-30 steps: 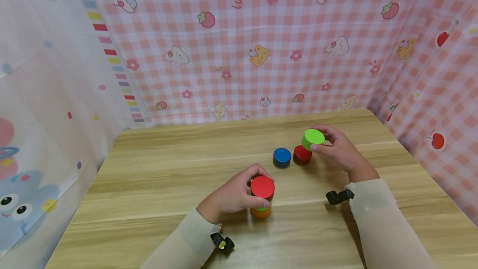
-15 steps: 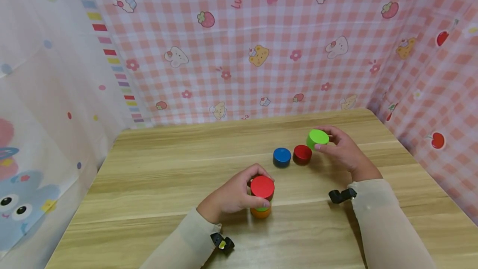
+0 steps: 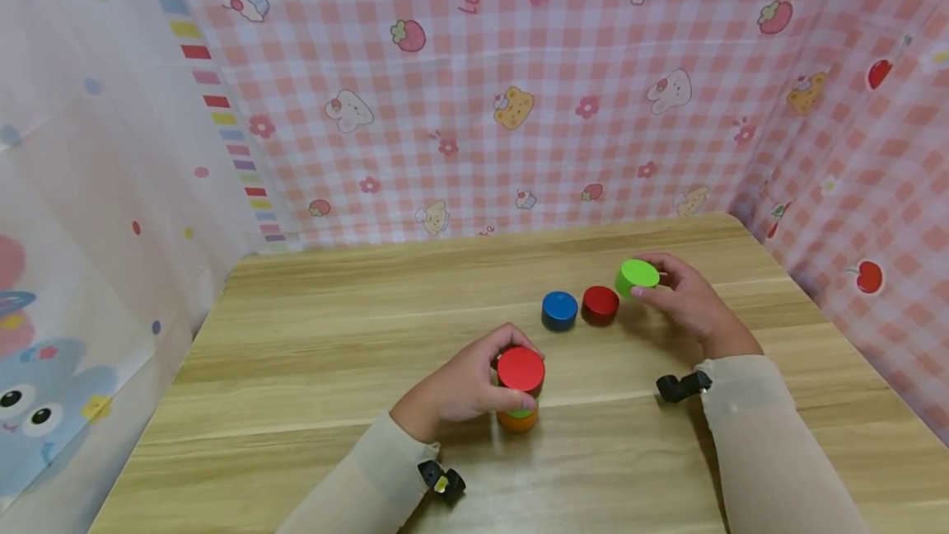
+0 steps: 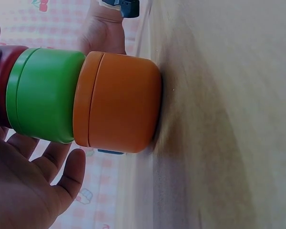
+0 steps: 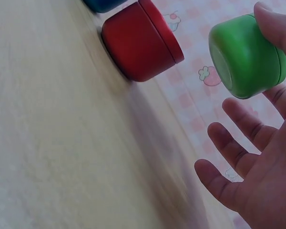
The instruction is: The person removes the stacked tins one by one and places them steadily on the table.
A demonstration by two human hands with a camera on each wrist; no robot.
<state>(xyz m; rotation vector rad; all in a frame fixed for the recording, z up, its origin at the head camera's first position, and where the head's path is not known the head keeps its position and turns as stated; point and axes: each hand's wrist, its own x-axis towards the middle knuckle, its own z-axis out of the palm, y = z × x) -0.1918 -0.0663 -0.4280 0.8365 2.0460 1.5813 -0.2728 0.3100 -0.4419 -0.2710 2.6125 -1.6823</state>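
Several small round lidded tins are about. My left hand (image 3: pixel 463 381) grips a red tin (image 3: pixel 521 371) at the top of a stack, thumb on the near side. Below it, in the left wrist view, come a green tin (image 4: pixel 47 95) and an orange tin (image 4: pixel 121 102), which stands on the table. My right hand (image 3: pixel 689 307) pinches another green tin (image 5: pixel 245 55) between thumb and finger, its other fingers spread. That tin hangs tilted above the table, just right of a second red tin (image 3: pixel 600 306). Left of this red one sits a blue tin (image 3: pixel 559 311).
The wooden table (image 3: pixel 334 336) reaches back to a pink checked cloth (image 3: pixel 460 105). A white patterned curtain (image 3: pixel 89 188) hangs on the left, and more checked cloth (image 3: pixel 853 171) on the right. Both wrists carry small black cameras.
My right hand has drawn to the right and slightly down with the green tin, from partly over the red tin to beside it. My left hand and the stack have stayed still.
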